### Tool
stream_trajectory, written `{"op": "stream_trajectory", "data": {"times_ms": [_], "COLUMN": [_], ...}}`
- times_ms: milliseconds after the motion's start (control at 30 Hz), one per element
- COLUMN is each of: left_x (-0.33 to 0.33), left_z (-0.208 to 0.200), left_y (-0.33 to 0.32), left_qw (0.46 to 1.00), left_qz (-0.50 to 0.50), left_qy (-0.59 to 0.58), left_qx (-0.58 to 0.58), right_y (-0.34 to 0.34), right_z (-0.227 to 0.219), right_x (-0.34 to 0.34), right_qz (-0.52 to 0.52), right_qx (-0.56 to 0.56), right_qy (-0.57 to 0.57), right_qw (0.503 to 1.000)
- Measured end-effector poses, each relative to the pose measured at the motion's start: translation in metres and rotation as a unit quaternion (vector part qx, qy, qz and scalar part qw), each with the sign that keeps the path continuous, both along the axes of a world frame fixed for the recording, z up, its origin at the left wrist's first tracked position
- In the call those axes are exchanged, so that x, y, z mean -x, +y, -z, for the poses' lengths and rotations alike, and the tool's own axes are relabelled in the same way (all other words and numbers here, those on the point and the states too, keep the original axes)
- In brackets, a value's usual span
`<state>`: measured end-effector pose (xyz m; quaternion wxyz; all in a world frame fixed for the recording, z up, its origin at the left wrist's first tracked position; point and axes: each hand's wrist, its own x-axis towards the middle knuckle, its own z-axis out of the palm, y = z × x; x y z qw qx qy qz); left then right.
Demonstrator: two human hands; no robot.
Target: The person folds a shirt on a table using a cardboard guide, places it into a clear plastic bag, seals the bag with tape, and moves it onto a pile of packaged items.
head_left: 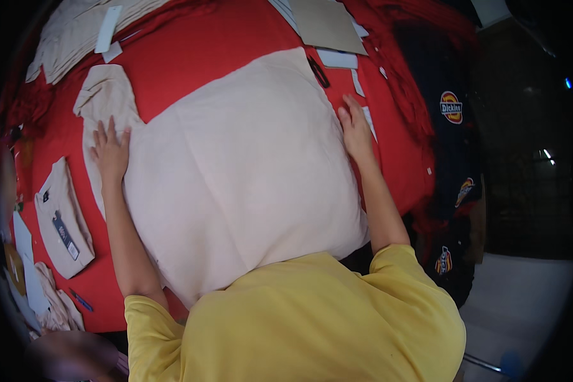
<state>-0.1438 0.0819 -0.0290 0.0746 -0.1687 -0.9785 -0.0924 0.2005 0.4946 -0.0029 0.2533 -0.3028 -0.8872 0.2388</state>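
Yellow shirt (pixel 318 318) partly hides the cream garment (pixel 242 172), left fingers (pixel 111 130) splayed, right fingers (pixel 353 106) parted.

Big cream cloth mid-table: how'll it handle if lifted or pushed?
The cream cloth is probably floppy: soft creases cross it. The narrow strip at its left likely bunches easily, being rumpled at the top. Rolling seems unlikely; it lies spread across the red cloth.

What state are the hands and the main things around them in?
Large cream cloth: spread out, lightly creased.
Left hand: open, fingers spread, at the cream cloth's left edge.
Right hand: open, at its right edge.
Tagged garment: folded.
Beige garments: stacked, upper left.
Small pale cloth: crumpled.
Brown board: lying flat.
Red cloth: spread underneath.
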Motion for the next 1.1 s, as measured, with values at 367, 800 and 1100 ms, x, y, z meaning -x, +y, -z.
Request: {"op": "stream_trajectory", "data": {"times_ms": [367,800,1100], "left_x": [0.022,-0.043,-0.057], "left_z": [0.023,0.008,-0.016], "left_y": [-0.039,-0.106,-0.112], "left_qw": [0.971,0.991,0.974], "left_qz": [0.06,-0.114,-0.139], "left_qy": [0.1,0.071,-0.144], "left_qx": [-0.207,-0.021,-0.102], "right_y": [-0.14,0.034,-0.001], "right_z": [0.007,0.039,0.026], "right_x": [-0.304,-0.223,-0.198], "right_qz": [0.123,0.398,0.235], "right_qx": [-0.035,-0.048,-0.152], "right_qy": [-0.261,-0.274,-0.119], "right_qw": [0.957,0.874,0.952]}}
